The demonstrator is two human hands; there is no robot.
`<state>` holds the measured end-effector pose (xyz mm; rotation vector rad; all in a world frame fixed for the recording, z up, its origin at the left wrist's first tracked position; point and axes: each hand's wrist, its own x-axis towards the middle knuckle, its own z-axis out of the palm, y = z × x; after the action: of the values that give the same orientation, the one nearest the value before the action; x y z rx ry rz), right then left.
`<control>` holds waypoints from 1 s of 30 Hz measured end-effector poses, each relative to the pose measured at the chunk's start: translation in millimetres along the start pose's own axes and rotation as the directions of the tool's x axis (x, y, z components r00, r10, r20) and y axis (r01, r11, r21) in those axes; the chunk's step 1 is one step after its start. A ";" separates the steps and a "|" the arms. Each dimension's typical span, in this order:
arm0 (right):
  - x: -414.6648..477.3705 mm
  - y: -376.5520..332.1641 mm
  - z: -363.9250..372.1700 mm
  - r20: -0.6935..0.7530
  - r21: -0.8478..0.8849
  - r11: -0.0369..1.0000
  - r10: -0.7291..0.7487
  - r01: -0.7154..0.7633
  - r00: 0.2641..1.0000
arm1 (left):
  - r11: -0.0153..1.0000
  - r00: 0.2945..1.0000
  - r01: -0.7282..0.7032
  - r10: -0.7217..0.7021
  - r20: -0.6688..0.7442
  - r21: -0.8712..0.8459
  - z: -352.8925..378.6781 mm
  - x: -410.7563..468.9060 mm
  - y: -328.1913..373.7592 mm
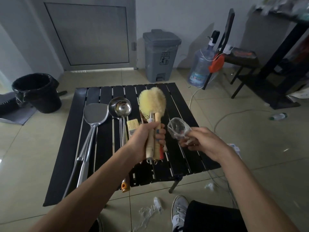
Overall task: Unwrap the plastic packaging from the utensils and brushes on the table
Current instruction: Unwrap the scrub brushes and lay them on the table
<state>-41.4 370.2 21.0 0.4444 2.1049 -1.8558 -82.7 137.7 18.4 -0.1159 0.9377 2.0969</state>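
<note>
head view: the left hand (147,138) is clenched round the wooden handles of a bundle of brushes (153,131), held upright above the middle of the table (180,158), the fluffy yellow heads pointing to the far edge. the forearm reaches in from the near left corner, wrist turned so the painted fingertips face the camera. the right hand (205,143) hovers above the right edge, fingers curled and pinching a crumpled clear plastic wrap (178,129), which hangs just beside the brushes and apart from them.

the wrap looks thin, limp and nearly weightless, likely slippery, so a pinch on a bunched fold should serve best. the brushes seem light, with stiff handles and soft bristles; the handles are the place to grip.

a spatula (96,113) and ladles (119,107) lie on the left half, handles toward the near edge, with a small flat brush (133,124) beside them. plastic scraps (150,211) lie on the floor.
</note>
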 end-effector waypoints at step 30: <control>-28.9 3.8 17.6 0.089 -0.206 0.975 -0.067 0.085 0.994 | 0.958 0.994 -0.095 0.075 0.085 0.272 28.2 48.7 -44.7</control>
<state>-13.2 352.2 27.5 0.2368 2.2591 -1.6367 -76.7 205.0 -5.9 0.1481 1.1965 2.0103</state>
